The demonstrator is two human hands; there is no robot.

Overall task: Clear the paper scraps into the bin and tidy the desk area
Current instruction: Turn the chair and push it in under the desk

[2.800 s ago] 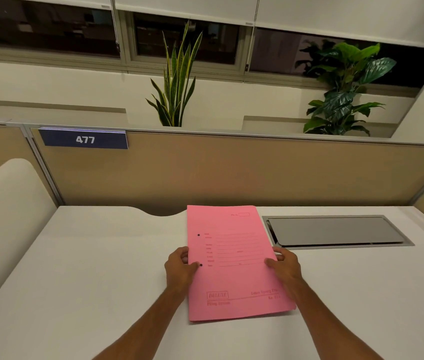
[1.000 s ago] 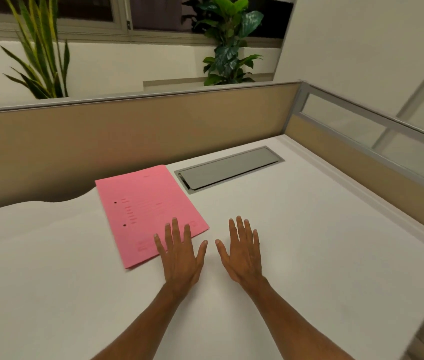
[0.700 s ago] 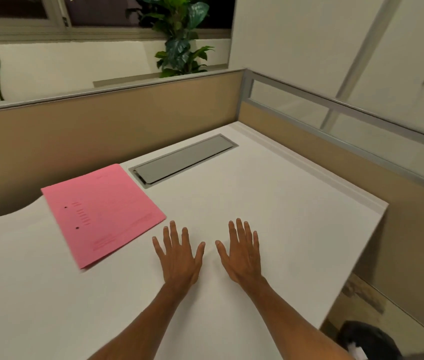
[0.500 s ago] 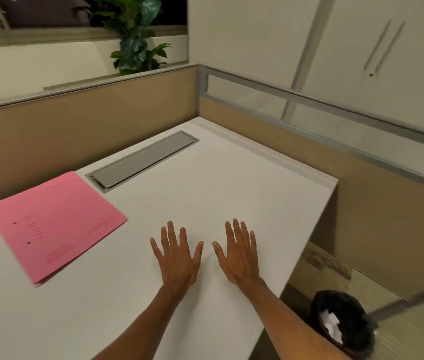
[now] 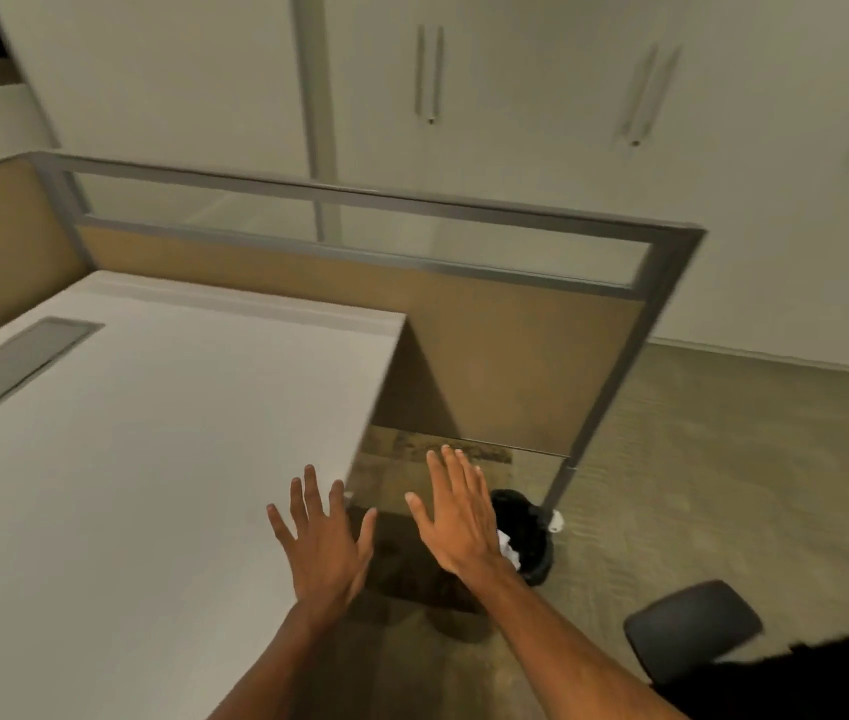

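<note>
You're holding your left hand (image 5: 323, 537) and right hand (image 5: 464, 517) spread flat and empty at lower centre, by the desk (image 5: 126, 459) edge. They're carrying nothing, probably because white scraps (image 5: 509, 549) are lying in the bin (image 5: 528, 532) just right of them.

The desk (image 5: 152, 459) is plain white with a grey inset panel (image 5: 11, 366). The partition (image 5: 505, 356) is tan, framed in grey. The bin (image 5: 531, 527) is black, with white paper (image 5: 509, 549) inside. The carpet (image 5: 723, 459) is beige and finely ribbed. The chair (image 5: 692, 626) is black and the cupboards (image 5: 515, 122) off-white.
</note>
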